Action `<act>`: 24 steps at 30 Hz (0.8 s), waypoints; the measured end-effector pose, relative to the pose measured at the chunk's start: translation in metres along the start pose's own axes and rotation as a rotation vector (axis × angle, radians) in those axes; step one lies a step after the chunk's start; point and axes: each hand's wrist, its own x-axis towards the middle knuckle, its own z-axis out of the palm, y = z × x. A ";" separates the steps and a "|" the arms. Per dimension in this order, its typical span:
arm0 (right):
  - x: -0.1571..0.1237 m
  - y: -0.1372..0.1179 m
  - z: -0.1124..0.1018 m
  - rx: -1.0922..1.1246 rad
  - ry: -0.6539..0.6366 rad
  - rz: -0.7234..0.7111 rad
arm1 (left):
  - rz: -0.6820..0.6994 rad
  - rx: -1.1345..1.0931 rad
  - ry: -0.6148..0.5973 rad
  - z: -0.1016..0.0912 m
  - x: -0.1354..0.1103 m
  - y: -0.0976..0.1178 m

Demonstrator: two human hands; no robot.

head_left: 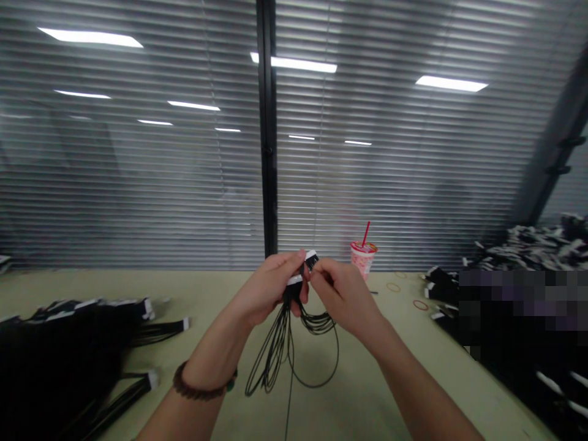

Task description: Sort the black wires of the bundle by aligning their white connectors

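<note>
In the middle of the head view, a wire harness (271, 355) of thin black wires with white connectors hangs in loops above the table. My left hand (271, 282), a beaded bracelet on its wrist, is closed around the bundle near a white connector (295, 280). A second white connector (311, 254) stands up between the two hands. My right hand (342, 291) is closed, its thumb and fingertips pinching at the black wires just below that upper connector. One long loop and a single wire dangle lower. The exact grip of the right fingertips is partly hidden.
Black wire harnesses with white connectors are heaped on the left (59, 355) and the right (514, 343) of the pale table (358, 392). A pink cup (362, 260) with a red straw stands at the back. Rubber bands (420, 304) lie nearby. Window blinds (138, 184) rise behind.
</note>
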 end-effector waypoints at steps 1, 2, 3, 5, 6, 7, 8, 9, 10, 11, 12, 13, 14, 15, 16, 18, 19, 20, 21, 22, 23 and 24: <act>0.000 0.000 0.000 -0.004 0.014 0.003 | 0.003 0.006 0.000 0.001 0.000 0.000; 0.000 0.000 0.000 -0.008 0.027 0.005 | 0.006 0.010 0.002 0.002 -0.001 0.000; 0.000 0.000 0.001 -0.011 0.037 0.006 | 0.008 0.014 0.004 0.003 -0.001 -0.001; 0.000 0.000 0.002 -0.013 0.055 0.005 | 0.013 0.017 0.012 0.004 -0.001 -0.001; 0.000 0.000 0.003 -0.016 0.070 0.007 | 0.016 0.016 0.015 0.004 -0.001 -0.001; 0.000 0.000 0.004 -0.018 0.084 0.007 | 0.019 0.013 0.015 0.004 -0.002 -0.001; 0.000 -0.001 0.004 -0.018 0.096 0.004 | 0.021 0.009 0.014 0.005 -0.002 -0.002; 0.000 -0.001 0.005 -0.016 0.105 -0.001 | 0.025 0.003 0.012 0.005 -0.002 -0.001; 0.000 -0.002 0.005 -0.010 0.107 -0.009 | 0.028 -0.002 0.009 0.005 -0.002 -0.001; 0.000 -0.003 0.005 -0.002 0.108 -0.017 | 0.029 -0.006 0.004 0.005 -0.003 -0.001; -0.001 -0.003 0.006 0.003 0.110 -0.021 | 0.028 -0.008 0.001 0.005 -0.003 -0.001; -0.001 -0.004 0.006 0.004 0.116 -0.020 | 0.029 -0.007 0.000 0.005 -0.003 0.000; -0.001 -0.004 0.006 0.003 0.125 -0.015 | 0.027 -0.003 -0.001 0.005 -0.004 0.000; -0.001 -0.005 0.007 0.004 0.132 -0.010 | 0.024 0.003 -0.002 0.005 -0.004 0.000; -0.001 -0.005 0.007 0.011 0.134 -0.006 | 0.021 0.009 -0.004 0.005 -0.005 0.001; -0.001 -0.004 0.008 0.041 0.122 0.001 | 0.020 0.015 -0.010 0.005 -0.005 0.001; -0.001 -0.003 0.009 0.056 0.116 0.007 | 0.021 0.012 -0.014 0.004 -0.004 0.001; 0.000 -0.001 0.009 0.065 0.112 0.017 | 0.024 0.006 -0.015 0.004 -0.004 0.001; 0.000 0.001 0.009 0.071 0.108 0.028 | 0.032 -0.002 -0.011 0.003 -0.003 0.001; 0.001 0.003 0.010 0.078 0.100 0.038 | 0.043 -0.009 0.001 0.002 -0.003 0.002; 0.001 0.005 0.010 0.089 0.093 0.046 | 0.056 -0.015 0.027 0.000 -0.003 0.003; 0.002 0.007 0.011 0.101 0.087 0.052 | 0.072 -0.020 0.066 -0.003 -0.003 0.005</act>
